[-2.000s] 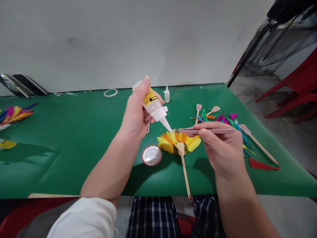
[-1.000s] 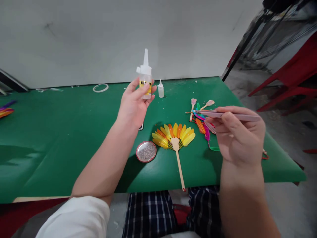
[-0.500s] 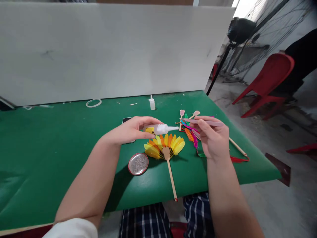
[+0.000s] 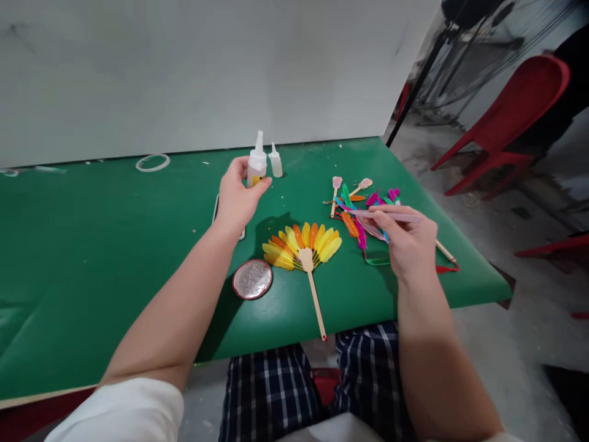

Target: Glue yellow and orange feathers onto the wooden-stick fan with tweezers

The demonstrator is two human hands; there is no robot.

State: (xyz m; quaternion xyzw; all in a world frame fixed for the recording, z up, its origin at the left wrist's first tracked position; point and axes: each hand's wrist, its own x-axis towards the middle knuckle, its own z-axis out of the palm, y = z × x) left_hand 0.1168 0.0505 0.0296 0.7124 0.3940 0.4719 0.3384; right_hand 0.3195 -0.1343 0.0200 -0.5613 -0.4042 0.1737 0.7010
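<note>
Since half a second ago, the yellow-labelled squeeze bottle (image 4: pixel 256 168) has been moving from its sideways tilt above the fan and is now standing upright in the left hand (image 4: pixel 239 195), farther back. Nearest, the yellow-and-orange feather fan (image 4: pixel 306 258) is lying flat on the green tabletop (image 4: pixel 115 264), its handle pointing toward the person, apart from both hands' fingers. A red-rimmed round lid (image 4: pixel 253 299), with small bits in it, is resting just left of it. The right hand (image 4: pixel 411 242) is pinching pink tweezers (image 4: pixel 400 217) between thumb and fingers, their tips pointing left over loose coloured feathers (image 4: pixel 361 233). The left fingers are wrapping around the bottle's lower body, thumb in front; whether its base is touching the tabletop cannot be told. A smaller nozzle bottle (image 4: pixel 276 164) is standing just beyond, with a white ring (image 4: pixel 153 170) lying to the left.
</note>
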